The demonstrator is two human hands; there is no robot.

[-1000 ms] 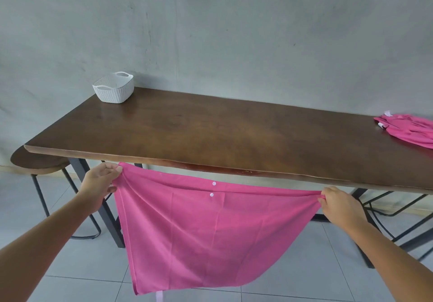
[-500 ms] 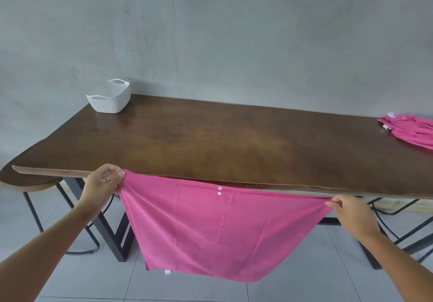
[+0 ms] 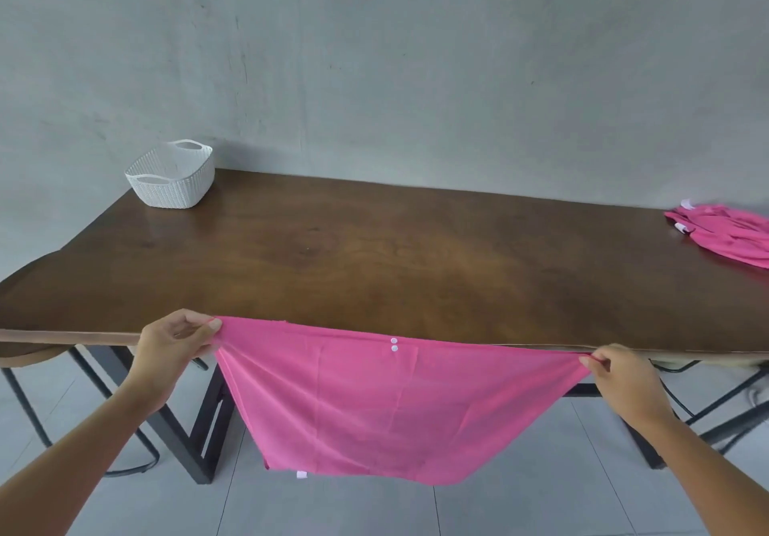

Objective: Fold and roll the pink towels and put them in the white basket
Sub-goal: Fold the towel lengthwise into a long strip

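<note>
A pink towel [image 3: 387, 406] with two white snaps hangs spread out in front of the table's near edge. My left hand [image 3: 172, 346] pinches its upper left corner and my right hand [image 3: 620, 377] pinches its upper right corner, so the top edge is stretched taut at table height. The towel's lower part droops toward the floor. A white woven basket [image 3: 172, 175] stands at the far left corner of the table. More pink towels [image 3: 728, 236] lie in a heap at the far right.
The long dark wooden table [image 3: 374, 261] stands against a grey wall on black metal legs [image 3: 199, 431]. A round wooden stool [image 3: 33, 358] sits under its left end. The floor is pale tile.
Both hands have risen with the towel, bringing its top edge level with the table's near edge. More of the tabletop has come into view as my head lifted.
</note>
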